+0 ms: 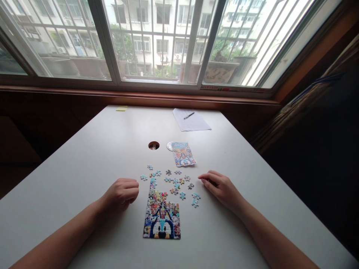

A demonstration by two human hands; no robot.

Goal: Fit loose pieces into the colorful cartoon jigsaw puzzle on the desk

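Observation:
A partly assembled jigsaw puzzle (162, 220) lies flat on the white table, its lower part showing a blue dog-like cartoon face. Its left side reaches higher than its right. Beside its left edge rests my left hand (123, 191), fingers curled into a loose fist that hides whatever may be inside. Several loose puzzle pieces (182, 195) are scattered above and right of the assembled part. My right hand (220, 185) lies on the table just right of them, fingers stretched out, nothing seen in it. Nearest to it are a grey piece (190, 186) and a light blue piece (196, 196).
Beyond the pieces lies a printed picture card (183, 154), partly over a round silvery disc (169, 146). A cable hole (153, 145) opens in the white table (112, 149). Farther back are paper sheets (193, 123) with a pen (189, 116) and a yellow slip (121, 108).

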